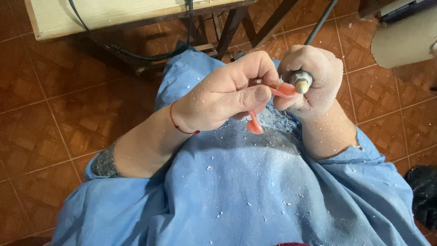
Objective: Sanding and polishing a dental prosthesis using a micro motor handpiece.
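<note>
Below, dust-flecked blue gown; wooden bench ahead.

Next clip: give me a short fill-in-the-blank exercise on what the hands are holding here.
1. The left hand pinches a small ____-coloured plastic piece.
2. The right hand grips a rotary tool whose tip points at that ____.
3. White dust lies on the ____ apron.

Missing words: pink; piece; blue
</note>
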